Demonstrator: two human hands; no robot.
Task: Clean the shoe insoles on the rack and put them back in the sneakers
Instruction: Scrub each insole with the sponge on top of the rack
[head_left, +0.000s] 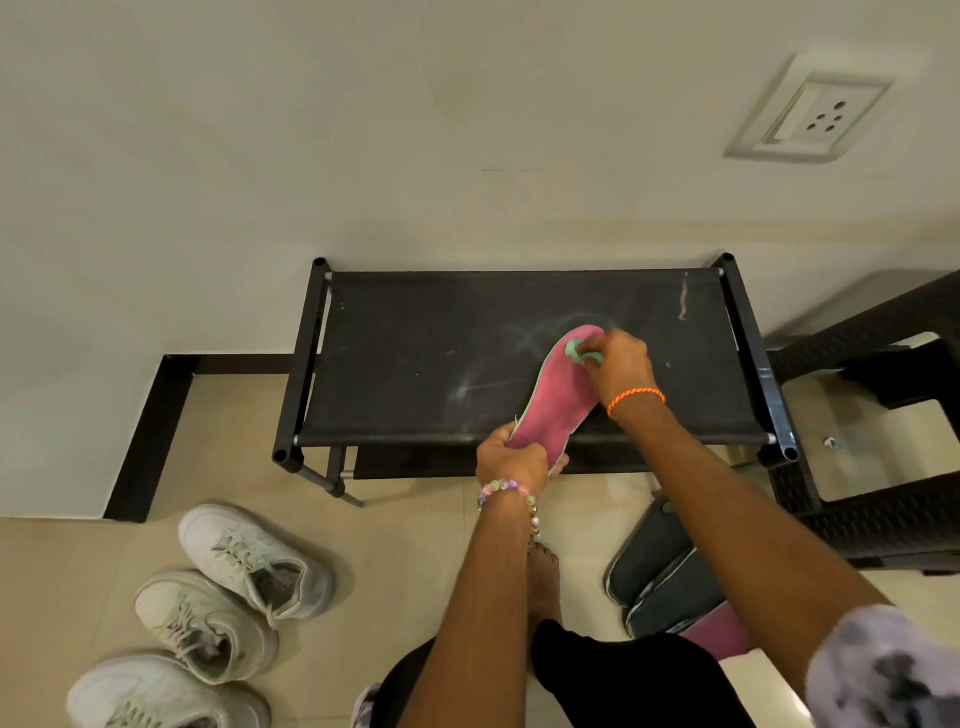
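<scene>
You're mid-clean: the pink insole lies tilted over the rack, its heel pinched in your left hand while your right hand closes its fingers on a green cloth at the toe. The sneakers wait on the floor, apparently unfilled. Dark insoles and another pink one lie by your foot.

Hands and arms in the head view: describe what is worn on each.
Left hand: a bracelet of pastel beads, pink, yellow and purple with some white ones, circles the wrist; the forearm is bare. Right hand: a thin orange braided cord sits at the wrist, and a pale lilac sleeve with dark grey blotches covers the upper arm.
</scene>
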